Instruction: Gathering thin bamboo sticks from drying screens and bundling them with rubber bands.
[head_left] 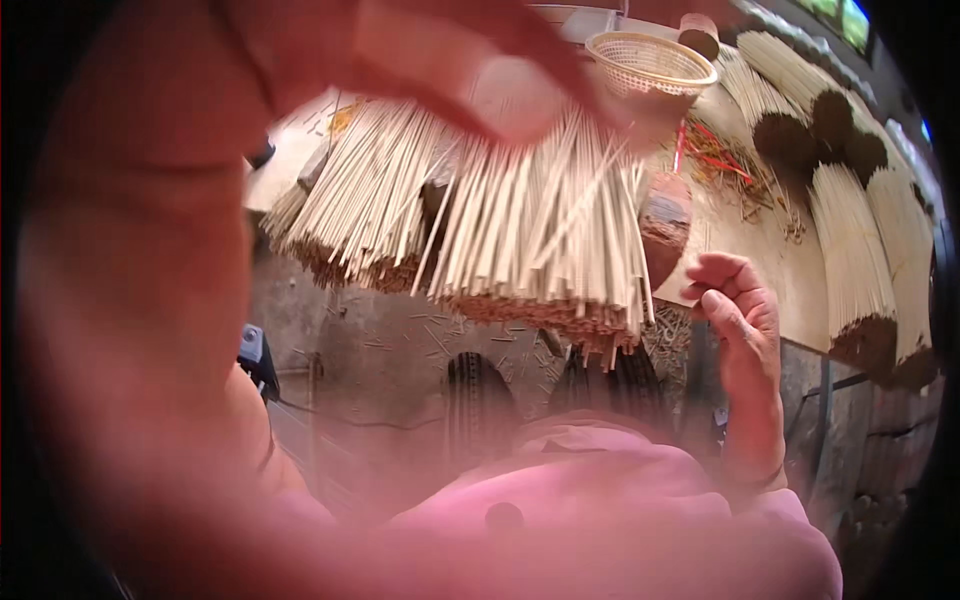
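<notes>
My left hand (330, 60) is very close to the view, large and blurred, its fingers arching across the top. Whether it holds anything cannot be made out. Below its fingers, a thick bundle of thin pale sticks (550, 230) fans out over the table's near edge. Another bundle of the same sticks (360, 190) lies just to its left. My right hand (735, 300) is raised at the right, beside a reddish-brown wooden block (665, 225), apart from the sticks. Its fingers are loosely bent, with nothing seen in them.
A cream woven basket (650, 62) stands at the back. Red strips (715, 155) and loose bits lie on the pale table (745, 215). Several more stick bundles (850, 245) line the right side. Stick scraps (430, 335) litter the floor.
</notes>
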